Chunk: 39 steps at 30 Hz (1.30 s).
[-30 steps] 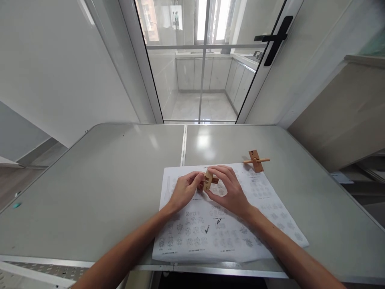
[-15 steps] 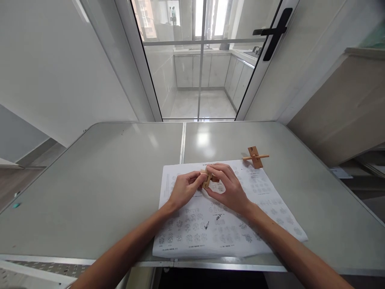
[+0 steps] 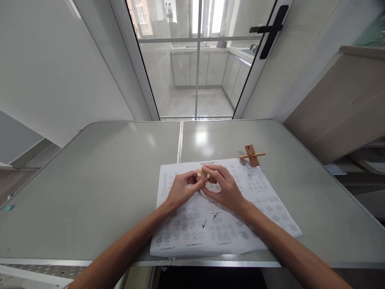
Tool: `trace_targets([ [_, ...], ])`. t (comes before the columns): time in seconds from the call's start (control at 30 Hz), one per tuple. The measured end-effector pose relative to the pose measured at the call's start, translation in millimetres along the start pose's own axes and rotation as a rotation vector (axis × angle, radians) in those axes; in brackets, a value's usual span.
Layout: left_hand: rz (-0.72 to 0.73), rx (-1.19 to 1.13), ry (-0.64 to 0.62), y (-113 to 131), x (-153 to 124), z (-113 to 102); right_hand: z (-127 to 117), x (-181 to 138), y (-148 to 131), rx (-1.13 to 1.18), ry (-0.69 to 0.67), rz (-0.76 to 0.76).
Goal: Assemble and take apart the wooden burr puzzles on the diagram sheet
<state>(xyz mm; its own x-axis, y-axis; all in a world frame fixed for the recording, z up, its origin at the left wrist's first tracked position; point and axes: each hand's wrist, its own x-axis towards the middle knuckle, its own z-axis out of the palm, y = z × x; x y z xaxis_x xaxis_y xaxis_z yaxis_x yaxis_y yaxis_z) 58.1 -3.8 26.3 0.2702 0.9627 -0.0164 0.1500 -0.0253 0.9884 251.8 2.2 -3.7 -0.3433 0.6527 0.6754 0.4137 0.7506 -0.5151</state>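
The head view shows, at the far left, a small teal bit [image 3: 10, 208] on the pale table [image 3: 120, 172], well apart from the work. Next comes the left hand [image 3: 182, 190], its grip narrow, thumb and fingers pinching the pale wooden pieces [image 3: 201, 175] over the upper part of the printed sheet [image 3: 218, 228]. This hand seems best used as the clamp: a firm, even pinch with the wrist quiet, so that nothing twists out of line. The pale pieces sit between the two hands, with a darker wooden piece [image 3: 212, 180] just to their right; how they lock together is hidden by the fingers, so a small turn toward the eyes would help in checking the fit before any push. The right hand [image 3: 228, 190] arches around the darker piece, its fingertips on the pale wood and its thumb below. Light pressure, straight along the joint, should serve better than force; if it binds, backing off and realigning is safer than prying. Farther right, a wooden plate [image 3: 252, 155] with a stick [image 3: 260, 154] across it lies by the sheet's far right corner, apart from both hands and well out of their way.
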Motion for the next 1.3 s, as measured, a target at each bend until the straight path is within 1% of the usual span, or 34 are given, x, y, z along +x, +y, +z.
trace_targets([
  [0.2, 0.046, -0.001, -0.087, 6.9, 1.4, -4.9, 0.8, -0.9, 2.4, 0.007, 0.023, 0.05],
  [0.53, 0.021, -0.06, -0.14, 5.1, 1.1, -5.0, -0.1, -2.1, 2.1, 0.054, 0.041, -0.023],
  [0.77, 0.008, -0.055, -0.123, 2.9, 2.3, -3.9, 1.9, -3.1, 3.4, 0.049, 0.046, -0.02],
  [0.93, -0.007, -0.028, -0.067, -1.9, 3.5, -1.9, 0.8, -0.8, 1.7, 0.015, 0.049, -0.042],
  [1.13, 0.014, -0.005, -0.066, -0.1, 3.4, -2.5, 1.0, -1.6, 2.1, 0.034, 0.061, -0.048],
  [1.23, 0.023, -0.006, -0.07, 1.3, 3.2, -3.9, 2.4, -0.8, 1.4, 0.062, 0.047, -0.026],
  [1.3, 0.022, 0.0, -0.047, 1.4, 4.1, -6.2, 3.6, 1.0, 0.8, 0.09, 0.01, 0.015],
])
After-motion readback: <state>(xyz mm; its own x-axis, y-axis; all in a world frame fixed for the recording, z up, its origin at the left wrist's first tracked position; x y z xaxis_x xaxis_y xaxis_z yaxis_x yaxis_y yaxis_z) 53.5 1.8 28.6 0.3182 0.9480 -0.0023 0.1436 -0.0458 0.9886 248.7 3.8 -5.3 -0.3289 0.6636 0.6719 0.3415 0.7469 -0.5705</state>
